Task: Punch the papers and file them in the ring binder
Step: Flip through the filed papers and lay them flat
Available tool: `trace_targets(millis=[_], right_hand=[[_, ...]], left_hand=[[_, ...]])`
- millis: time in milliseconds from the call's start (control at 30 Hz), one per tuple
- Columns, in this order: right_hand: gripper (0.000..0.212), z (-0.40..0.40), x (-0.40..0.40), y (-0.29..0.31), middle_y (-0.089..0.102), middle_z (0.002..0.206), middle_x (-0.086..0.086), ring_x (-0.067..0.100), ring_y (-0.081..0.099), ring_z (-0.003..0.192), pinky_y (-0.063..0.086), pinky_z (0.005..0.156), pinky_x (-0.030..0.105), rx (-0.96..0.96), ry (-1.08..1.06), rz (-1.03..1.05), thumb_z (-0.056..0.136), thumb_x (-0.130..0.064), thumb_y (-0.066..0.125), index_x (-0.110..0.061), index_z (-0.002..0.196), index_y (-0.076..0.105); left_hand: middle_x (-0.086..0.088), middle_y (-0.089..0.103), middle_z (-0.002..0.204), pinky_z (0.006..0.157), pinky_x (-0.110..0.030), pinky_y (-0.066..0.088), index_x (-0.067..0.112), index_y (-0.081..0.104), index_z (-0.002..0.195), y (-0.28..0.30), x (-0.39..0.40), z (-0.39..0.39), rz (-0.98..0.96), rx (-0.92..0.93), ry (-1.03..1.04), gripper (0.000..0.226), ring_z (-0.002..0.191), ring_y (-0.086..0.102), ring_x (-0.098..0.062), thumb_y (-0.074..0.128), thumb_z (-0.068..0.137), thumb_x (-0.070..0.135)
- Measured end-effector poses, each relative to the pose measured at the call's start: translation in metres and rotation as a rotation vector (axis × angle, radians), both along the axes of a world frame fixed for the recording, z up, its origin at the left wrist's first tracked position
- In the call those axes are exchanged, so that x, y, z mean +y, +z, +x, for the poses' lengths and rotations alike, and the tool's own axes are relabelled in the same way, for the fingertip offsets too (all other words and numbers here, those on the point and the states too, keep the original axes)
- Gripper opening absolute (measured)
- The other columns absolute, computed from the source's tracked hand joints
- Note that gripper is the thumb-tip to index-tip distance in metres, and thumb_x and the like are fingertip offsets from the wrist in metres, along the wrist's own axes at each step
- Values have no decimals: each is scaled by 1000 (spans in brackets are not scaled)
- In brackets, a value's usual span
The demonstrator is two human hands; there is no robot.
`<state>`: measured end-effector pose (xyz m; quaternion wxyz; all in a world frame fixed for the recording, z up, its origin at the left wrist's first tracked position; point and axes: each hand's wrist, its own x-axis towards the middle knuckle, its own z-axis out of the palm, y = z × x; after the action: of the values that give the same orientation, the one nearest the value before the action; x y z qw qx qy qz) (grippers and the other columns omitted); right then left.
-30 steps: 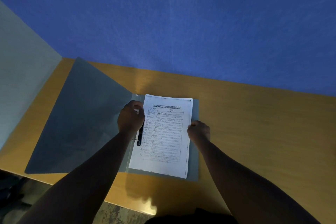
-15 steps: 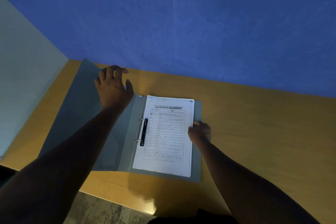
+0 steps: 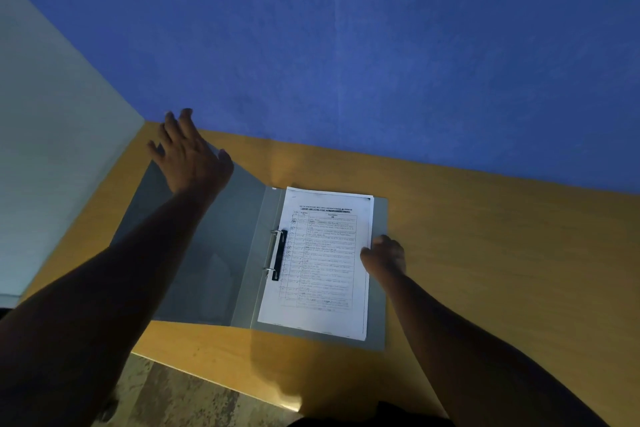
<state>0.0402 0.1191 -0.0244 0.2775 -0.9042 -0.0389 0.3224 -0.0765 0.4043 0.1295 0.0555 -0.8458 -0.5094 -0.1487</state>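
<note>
Binder [image 3: 207, 253] open on table [image 3: 485, 253] | papers [image 3: 322, 263] on rings | left hand [image 3: 190, 156] fingers spread over cover, holding nothing | right hand [image 3: 384, 253] fingers curled at papers' edge

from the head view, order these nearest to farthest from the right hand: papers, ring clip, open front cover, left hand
1. papers, touching the right hand at their right edge
2. ring clip, at the papers' left margin
3. open front cover, left of the spine
4. left hand, at the cover's far corner

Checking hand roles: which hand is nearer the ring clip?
Right. The right hand rests at the right edge of the papers, a page's width from the ring clip. The left hand is farther, spread at the far corner of the open cover.
</note>
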Motion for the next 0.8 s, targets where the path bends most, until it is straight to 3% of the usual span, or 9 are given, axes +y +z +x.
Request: trace_targets(millis=[167,367,467,567,667,733,800], right_hand=[[36,-3,0,4,63,115,7,25,62,100,51,82,28,6,11,8,76,-17,51,-11,111,59],[36,-4,-2,10,65,115,5,23,63,99,54,82,28,12,22,15,76,-16,51,-13,111,59],[34,-4,-5,13,65,113,5,21,60,91,48,73,23,21,41,4,79,-14,51,-13,112,59],[36,-4,-8,13,65,114,4,23,63,98,48,73,23,27,42,6,80,-14,51,-13,115,59],[34,-4,-11,16,66,110,3,21,61,90,51,75,25,33,46,-1,79,-15,51,-14,111,59],[32,-3,-12,18,64,103,2,20,59,85,50,73,24,38,52,-2,78,-15,51,-15,109,59],[31,-3,-14,19,62,99,1,20,61,88,48,72,24,54,44,5,77,-16,51,-15,107,59]], left_hand=[[-15,39,141,90,-50,42,13,29,143,21,-2,7,-3,-51,11,82,121,45,-37,69,76,36],[-16,48,134,94,-50,44,13,31,143,47,3,18,-139,-167,2,74,122,51,-40,65,82,36],[-18,53,134,98,-46,43,10,35,139,61,2,26,-233,-113,37,67,124,53,-40,63,86,40],[-16,57,133,102,-42,41,8,45,133,70,4,35,-305,-16,35,57,127,52,-37,57,89,42],[-20,59,130,99,-42,43,5,55,125,73,-1,49,-346,57,-1,52,123,53,-40,51,88,41],[-22,61,120,94,-42,45,2,59,116,75,-9,59,-377,106,-21,50,117,56,-42,47,88,42],[-16,61,92,79,-36,43,4,59,94,76,-18,67,-442,127,-78,46,101,59,-38,39,88,45]])
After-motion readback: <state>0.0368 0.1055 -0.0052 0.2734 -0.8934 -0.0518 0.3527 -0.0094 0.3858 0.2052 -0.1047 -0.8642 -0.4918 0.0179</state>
